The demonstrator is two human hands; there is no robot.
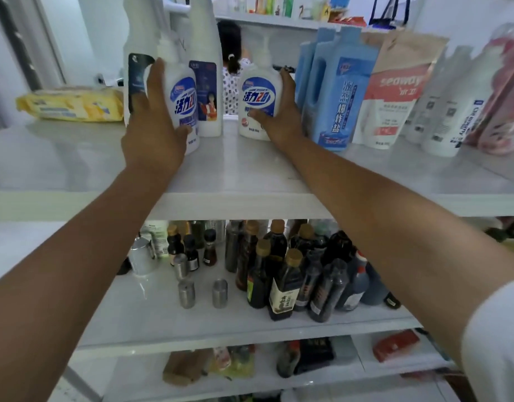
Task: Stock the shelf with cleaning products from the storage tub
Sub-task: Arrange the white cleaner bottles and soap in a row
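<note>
Two white pump bottles with blue labels stand on the white shelf (235, 175). My left hand (154, 117) wraps round the left pump bottle (184, 94), thumb at its lower front, fingers along its left side. My right hand (279, 111) grips the right pump bottle (257, 97) from its right side, thumb across the lower label. Both bottles are upright with their bases on the shelf. The storage tub is out of view.
Tall white bottles (206, 68) stand behind the left pump bottle. Blue jugs (337, 91), a pink-and-white pouch (392, 91) and white bottles (453, 111) fill the right. A yellow pack (73, 104) lies left. Dark sauce bottles (293, 271) crowd the lower shelf. A person (232, 65) stands behind the shelving.
</note>
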